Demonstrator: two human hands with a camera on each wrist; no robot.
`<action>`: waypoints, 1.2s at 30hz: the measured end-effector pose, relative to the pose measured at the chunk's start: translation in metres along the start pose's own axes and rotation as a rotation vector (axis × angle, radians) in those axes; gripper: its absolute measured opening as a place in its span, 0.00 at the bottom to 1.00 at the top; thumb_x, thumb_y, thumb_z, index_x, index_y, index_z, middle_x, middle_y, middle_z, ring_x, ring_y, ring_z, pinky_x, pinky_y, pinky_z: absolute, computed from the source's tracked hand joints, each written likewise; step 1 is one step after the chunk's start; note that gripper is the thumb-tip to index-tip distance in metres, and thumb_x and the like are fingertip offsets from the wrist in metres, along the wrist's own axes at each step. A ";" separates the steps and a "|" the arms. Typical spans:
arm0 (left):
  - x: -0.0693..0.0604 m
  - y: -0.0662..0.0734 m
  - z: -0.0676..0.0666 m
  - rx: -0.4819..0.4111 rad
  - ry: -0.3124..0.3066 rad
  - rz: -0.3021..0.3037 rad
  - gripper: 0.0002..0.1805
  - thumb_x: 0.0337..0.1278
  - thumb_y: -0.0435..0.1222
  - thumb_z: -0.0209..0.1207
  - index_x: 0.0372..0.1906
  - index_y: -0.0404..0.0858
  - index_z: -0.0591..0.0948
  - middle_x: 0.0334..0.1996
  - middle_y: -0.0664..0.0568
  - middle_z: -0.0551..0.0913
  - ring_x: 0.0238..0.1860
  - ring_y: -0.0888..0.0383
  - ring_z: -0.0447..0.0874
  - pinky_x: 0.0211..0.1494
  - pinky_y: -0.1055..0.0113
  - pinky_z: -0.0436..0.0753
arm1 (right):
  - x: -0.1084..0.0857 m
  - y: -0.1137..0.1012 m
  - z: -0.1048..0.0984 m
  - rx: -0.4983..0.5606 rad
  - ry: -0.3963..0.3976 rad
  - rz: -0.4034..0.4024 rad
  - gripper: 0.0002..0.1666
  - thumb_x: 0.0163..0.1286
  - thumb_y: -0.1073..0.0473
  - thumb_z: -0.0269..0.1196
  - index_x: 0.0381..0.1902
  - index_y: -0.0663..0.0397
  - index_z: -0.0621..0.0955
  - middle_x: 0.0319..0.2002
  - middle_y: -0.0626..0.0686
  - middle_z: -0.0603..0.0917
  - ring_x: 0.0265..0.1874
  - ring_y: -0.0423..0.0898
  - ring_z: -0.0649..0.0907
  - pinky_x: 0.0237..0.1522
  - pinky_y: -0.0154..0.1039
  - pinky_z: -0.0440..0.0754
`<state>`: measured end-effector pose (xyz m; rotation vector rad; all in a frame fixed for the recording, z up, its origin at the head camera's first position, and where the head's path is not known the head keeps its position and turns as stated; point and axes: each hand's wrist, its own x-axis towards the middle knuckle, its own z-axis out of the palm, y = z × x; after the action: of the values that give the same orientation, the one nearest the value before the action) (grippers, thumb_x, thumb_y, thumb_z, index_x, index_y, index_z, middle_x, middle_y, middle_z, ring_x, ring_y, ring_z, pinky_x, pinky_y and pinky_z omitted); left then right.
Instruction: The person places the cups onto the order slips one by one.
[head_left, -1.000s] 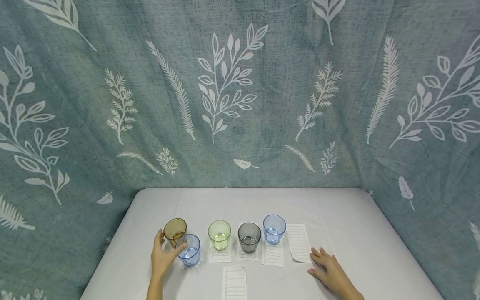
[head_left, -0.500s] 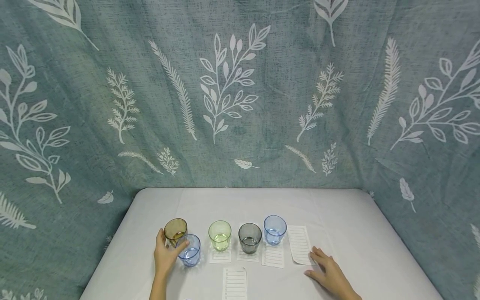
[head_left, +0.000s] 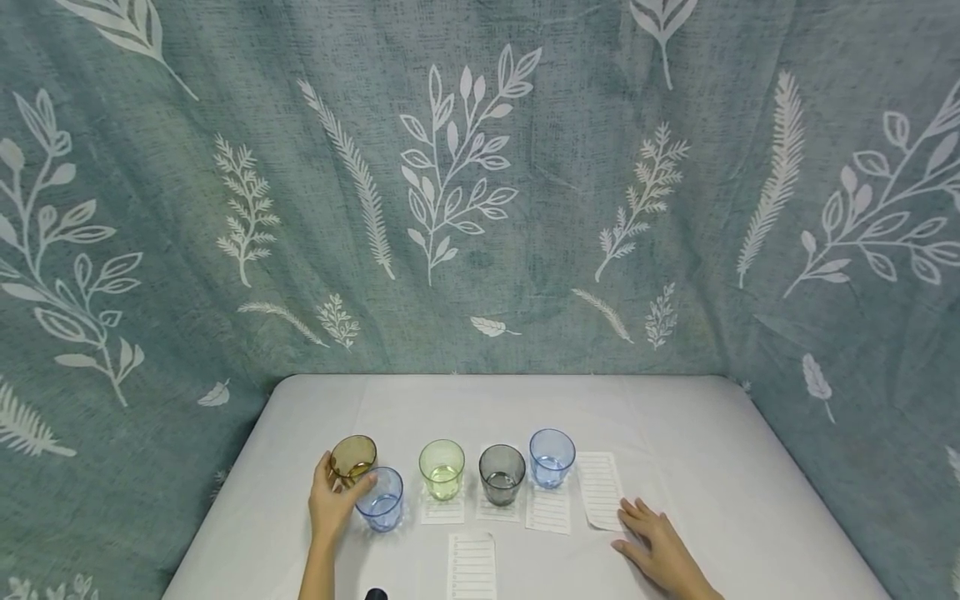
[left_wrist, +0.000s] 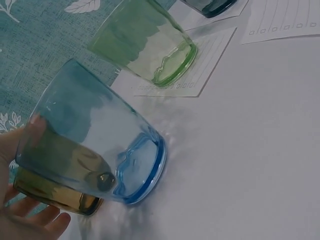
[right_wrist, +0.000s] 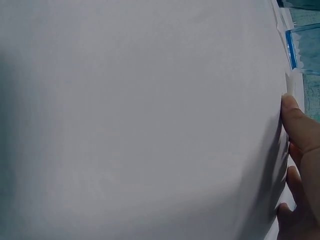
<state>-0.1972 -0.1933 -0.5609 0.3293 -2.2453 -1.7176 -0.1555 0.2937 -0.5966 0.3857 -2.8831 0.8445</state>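
My left hand (head_left: pixel 330 508) curls its fingers round the left side of an amber glass (head_left: pixel 354 457). Its thumb lies at the rim of a blue glass (head_left: pixel 384 504) just in front; whether it presses on that glass I cannot tell. In the left wrist view the amber glass (left_wrist: pixel 62 196) shows partly behind the blue glass (left_wrist: pixel 142 167), both standing on the white cloth. My right hand (head_left: pixel 662 550) rests on the table with fingers spread, fingertips at the edge of a lined paper slip (head_left: pixel 600 492); in the right wrist view the hand (right_wrist: pixel 302 145) holds nothing visible.
Right of the blue glass stand a green glass (head_left: pixel 442 471), a grey glass (head_left: pixel 502 475) and another blue glass (head_left: pixel 552 458), with lined slips by their bases. One more slip (head_left: pixel 472 567) lies nearer the front. A small black object (head_left: pixel 377 594) shows at the bottom edge.
A black object has come into view at the bottom edge. My right hand has shifted slightly left since the earliest frame. The glasses stand as before, under a slight camera shift.
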 end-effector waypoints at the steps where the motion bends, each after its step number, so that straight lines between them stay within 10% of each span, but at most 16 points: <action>1: 0.001 0.000 0.000 -0.007 0.000 -0.001 0.50 0.45 0.34 0.69 0.69 0.23 0.51 0.66 0.25 0.57 0.65 0.30 0.59 0.66 0.44 0.65 | 0.000 0.000 0.000 -0.004 -0.001 0.010 0.30 0.57 0.51 0.68 0.49 0.71 0.79 0.58 0.67 0.73 0.61 0.69 0.67 0.54 0.75 0.57; 21: 0.013 -0.002 -0.007 -0.029 -0.023 -0.014 0.31 0.64 0.32 0.53 0.67 0.24 0.58 0.61 0.26 0.65 0.62 0.32 0.64 0.66 0.46 0.66 | -0.002 0.003 0.003 0.025 0.015 0.056 0.27 0.59 0.54 0.67 0.49 0.71 0.79 0.59 0.65 0.73 0.62 0.67 0.66 0.57 0.73 0.57; 36: 0.013 -0.006 -0.015 -0.088 -0.116 -0.023 0.39 0.58 0.32 0.59 0.70 0.28 0.54 0.65 0.25 0.59 0.67 0.33 0.56 0.71 0.49 0.58 | -0.002 0.003 0.004 0.040 0.039 0.055 0.26 0.57 0.57 0.69 0.48 0.71 0.79 0.58 0.65 0.74 0.61 0.67 0.68 0.57 0.73 0.56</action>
<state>-0.2037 -0.2129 -0.5618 0.2427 -2.2452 -1.8861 -0.1549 0.2941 -0.6019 0.2922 -2.8569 0.9089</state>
